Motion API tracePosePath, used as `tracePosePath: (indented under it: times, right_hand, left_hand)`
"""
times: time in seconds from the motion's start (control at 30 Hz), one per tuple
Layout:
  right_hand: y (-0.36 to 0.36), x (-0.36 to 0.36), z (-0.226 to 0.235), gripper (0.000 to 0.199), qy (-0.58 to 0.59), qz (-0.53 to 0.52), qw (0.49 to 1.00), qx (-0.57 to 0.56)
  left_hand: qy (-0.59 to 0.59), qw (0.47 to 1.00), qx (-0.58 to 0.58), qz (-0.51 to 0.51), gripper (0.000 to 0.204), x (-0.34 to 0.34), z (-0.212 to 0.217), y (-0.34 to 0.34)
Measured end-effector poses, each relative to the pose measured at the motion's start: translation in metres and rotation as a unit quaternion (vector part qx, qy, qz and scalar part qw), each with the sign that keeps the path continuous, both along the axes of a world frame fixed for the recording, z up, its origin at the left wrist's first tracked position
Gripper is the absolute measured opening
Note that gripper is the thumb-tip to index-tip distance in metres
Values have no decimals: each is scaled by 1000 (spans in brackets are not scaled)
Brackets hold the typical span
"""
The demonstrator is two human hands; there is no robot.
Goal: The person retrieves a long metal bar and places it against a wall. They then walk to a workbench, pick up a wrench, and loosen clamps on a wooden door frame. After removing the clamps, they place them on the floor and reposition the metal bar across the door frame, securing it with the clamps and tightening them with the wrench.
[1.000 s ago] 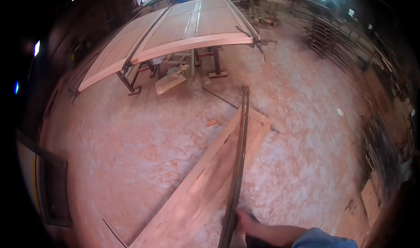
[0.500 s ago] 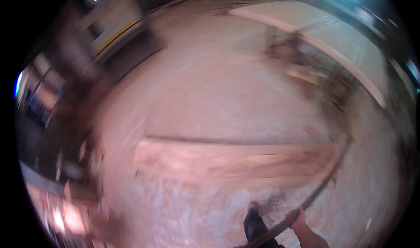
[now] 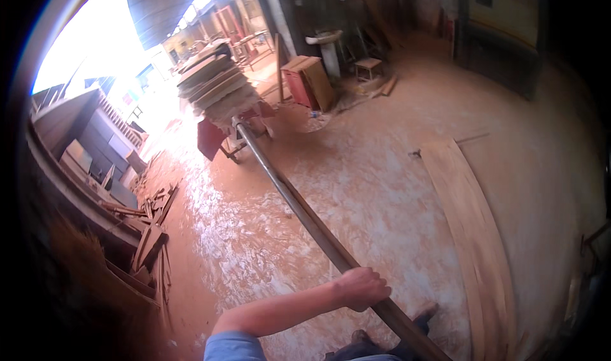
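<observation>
My left hand (image 3: 363,289) is closed around a long dark metal bar (image 3: 304,215), with the forearm coming in from the lower left in a light blue sleeve. The bar slants from the lower right, beside my legs, up toward the far left. Its far end lies in line with a stand of stacked boards (image 3: 213,87); whether it touches them I cannot tell. My right hand is out of view, and the bar's near end runs off the lower edge.
A long wooden plank (image 3: 474,240) lies on the dusty floor to my right, with a thin rod (image 3: 472,136) by its far end. Scrap wood (image 3: 153,227) is piled at left. A red-sided cabinet (image 3: 309,83) and a stool (image 3: 369,68) stand farther back.
The view has swung left, bringing the board stack and bright opening into sight. The right-side hand seen on the bar earlier is gone from view; my left hand now shows gripping the bar.
</observation>
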State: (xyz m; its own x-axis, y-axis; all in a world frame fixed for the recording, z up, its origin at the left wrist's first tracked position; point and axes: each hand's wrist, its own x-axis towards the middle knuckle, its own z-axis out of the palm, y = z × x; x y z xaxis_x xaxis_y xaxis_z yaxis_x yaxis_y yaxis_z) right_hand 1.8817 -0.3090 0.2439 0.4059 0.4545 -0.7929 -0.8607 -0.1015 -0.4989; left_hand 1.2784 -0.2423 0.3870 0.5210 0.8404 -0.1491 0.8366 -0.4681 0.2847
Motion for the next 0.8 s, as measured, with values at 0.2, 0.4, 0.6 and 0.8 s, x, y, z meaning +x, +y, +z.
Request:
tracePosePath:
  times: [0.2, 0.4, 0.6, 0.8]
  right_hand:
    - [17, -192, 24, 45, 19, 145, 989, 29]
    - [12, -375, 5, 43, 19, 204, 977, 58]
    - [-15, -522, -12, 41, -4, 227, 973, 36]
    - [-71, -647, 28, 39, -82, 204, 973, 66]
  left_hand:
    - [-3, 1000, 0, 17, 16, -82, 57, -43]
    - [42, 998, 26, 29, 17, -216, 65, -81]
    - [72, 992, -46, 95, 12, -389, 56, -171]
    - [92, 984, 57, 140, 8, -593, 78, -267]
